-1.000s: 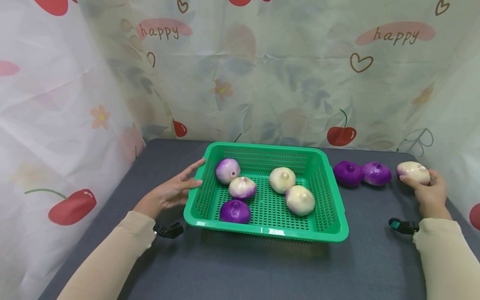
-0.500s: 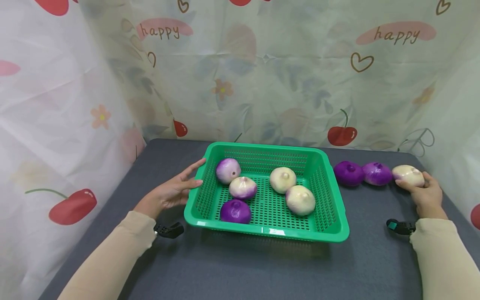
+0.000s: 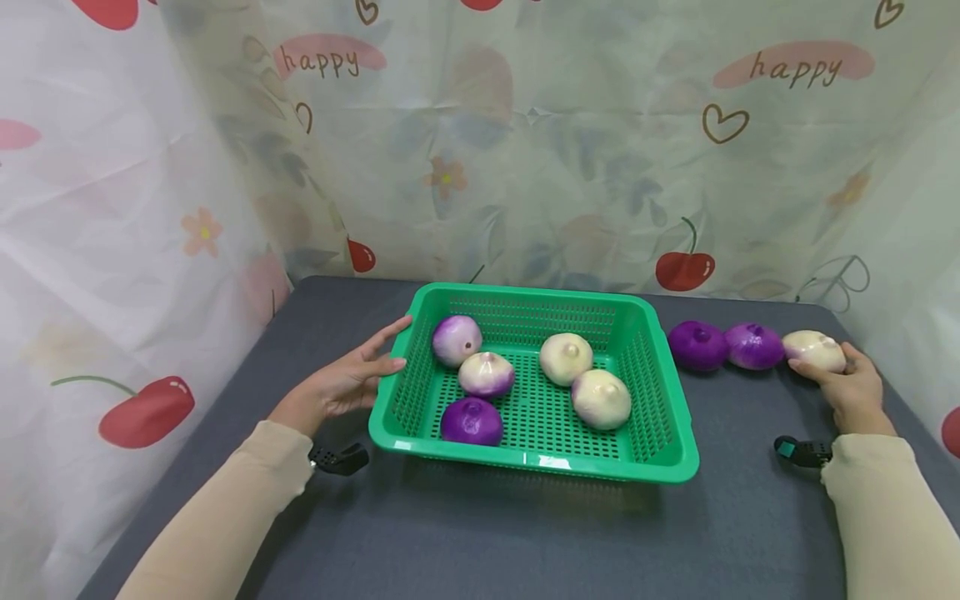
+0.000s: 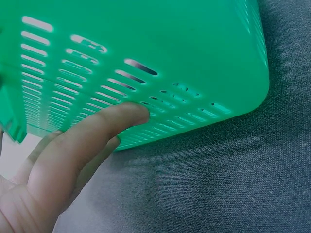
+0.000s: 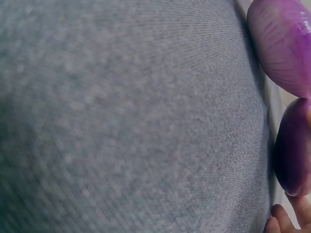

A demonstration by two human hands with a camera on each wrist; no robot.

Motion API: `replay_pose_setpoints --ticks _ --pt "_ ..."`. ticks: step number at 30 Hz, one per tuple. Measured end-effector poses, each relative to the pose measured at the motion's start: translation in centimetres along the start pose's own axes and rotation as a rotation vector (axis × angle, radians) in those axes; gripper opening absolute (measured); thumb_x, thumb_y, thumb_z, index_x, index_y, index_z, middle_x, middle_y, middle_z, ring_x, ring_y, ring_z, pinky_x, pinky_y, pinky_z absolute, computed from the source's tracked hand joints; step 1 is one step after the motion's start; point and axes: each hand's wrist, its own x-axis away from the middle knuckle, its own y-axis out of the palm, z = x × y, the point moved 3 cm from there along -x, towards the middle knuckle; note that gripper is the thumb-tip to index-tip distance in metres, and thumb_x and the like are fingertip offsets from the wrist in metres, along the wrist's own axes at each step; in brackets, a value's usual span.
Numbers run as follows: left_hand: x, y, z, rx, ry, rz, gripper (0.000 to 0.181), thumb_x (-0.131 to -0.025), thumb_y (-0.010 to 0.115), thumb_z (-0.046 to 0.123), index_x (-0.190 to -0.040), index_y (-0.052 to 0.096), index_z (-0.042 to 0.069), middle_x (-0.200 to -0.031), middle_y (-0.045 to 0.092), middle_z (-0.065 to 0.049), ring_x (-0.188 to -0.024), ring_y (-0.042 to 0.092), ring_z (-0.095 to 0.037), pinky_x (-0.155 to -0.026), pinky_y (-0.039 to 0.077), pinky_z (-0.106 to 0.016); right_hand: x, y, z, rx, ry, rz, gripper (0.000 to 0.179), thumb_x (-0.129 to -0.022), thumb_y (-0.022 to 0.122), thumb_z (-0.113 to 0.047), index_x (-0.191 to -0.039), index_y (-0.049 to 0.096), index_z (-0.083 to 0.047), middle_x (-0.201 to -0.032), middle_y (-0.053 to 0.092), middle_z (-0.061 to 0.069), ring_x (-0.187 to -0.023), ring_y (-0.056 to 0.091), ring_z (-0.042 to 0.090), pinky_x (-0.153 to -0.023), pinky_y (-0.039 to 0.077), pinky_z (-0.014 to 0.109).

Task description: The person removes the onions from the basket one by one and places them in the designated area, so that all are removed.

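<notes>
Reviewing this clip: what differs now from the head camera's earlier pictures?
The right hand has shifted the pale onion left, closing the gap to the nearer purple onion; the two now appear to touch. Its hold was there already, and nothing was let go. Unchanged: the left hand at the green basket, and the five onions inside.

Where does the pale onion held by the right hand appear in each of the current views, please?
Head: right side, the pale onion in the right hand, beside a purple onion.
Left wrist: not in it.
Right wrist: lower right edge, shaded dark, below the purple onion.
Shared landmark: the gray tabletop, in all three.
</notes>
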Motion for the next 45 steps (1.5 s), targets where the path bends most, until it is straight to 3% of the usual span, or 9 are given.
replay_pose_setpoints --ticks 25,30,33,39,45 --pt "-0.3 -0.1 -0.2 -0.014 0.012 -0.011 0.072 -0.102 0.048 0.011 -0.152 0.011 0.048 -0.159 0.017 -0.017 -0.121 0.056 -0.038 -0.09 0.049 -0.06 0.2 -0.6 0.0 -0.007 0.005 -0.064 0.102 -0.09 0.062 -0.042 -0.154 -0.011 -0.01 -0.16 -0.003 0.023 -0.147 0.004 0.04 -0.119 0.012 0.053" --pt "-0.1 -0.1 -0.1 -0.018 0.013 -0.014 0.072 -0.102 0.048 0.012 -0.152 0.011 0.048 -0.159 0.015 -0.017 -0.124 0.053 -0.04 -0.091 0.049 -0.06 0.4 -1.1 -0.7 -0.009 -0.033 -0.073 0.098 -0.092 0.06 -0.042 -0.155 -0.01 -0.014 -0.16 -0.006 0.023 -0.146 0.003 0.043 -0.118 0.012 0.055" --pt "-0.1 0.0 0.1 -0.022 0.017 -0.015 0.072 -0.102 0.049 0.013 -0.152 0.01 0.047 -0.159 0.016 -0.017 -0.125 0.052 -0.041 -0.091 0.049 -0.06 0.9 -1.6 -2.1 -0.025 -0.075 -0.083 0.098 -0.091 0.06 -0.045 -0.155 -0.011 -0.023 -0.16 -0.01 0.019 -0.146 -0.002 0.042 -0.117 0.01 0.058" --pt "0.0 0.0 0.2 -0.011 0.015 -0.018 0.073 -0.101 0.051 0.013 -0.152 0.01 0.047 -0.159 0.015 -0.018 -0.125 0.051 -0.042 -0.091 0.049 -0.06 3.0 -0.9 -7.6 -0.099 -0.236 -0.157 0.091 -0.091 0.063 -0.042 -0.153 -0.003 -0.04 -0.163 -0.007 -0.002 -0.149 -0.007 0.025 -0.121 0.006 0.049" --pt "0.0 -0.1 0.0 -0.021 0.005 -0.014 0.072 -0.102 0.05 0.013 -0.152 0.011 0.048 -0.159 0.012 -0.018 -0.123 0.054 -0.04 -0.091 0.049 -0.061 7.2 2.1 -14.3 -0.4 -0.399 -0.335 0.081 -0.093 0.064 -0.019 -0.154 0.015 -0.038 -0.163 0.003 -0.008 -0.15 -0.001 0.014 -0.121 0.006 0.031"
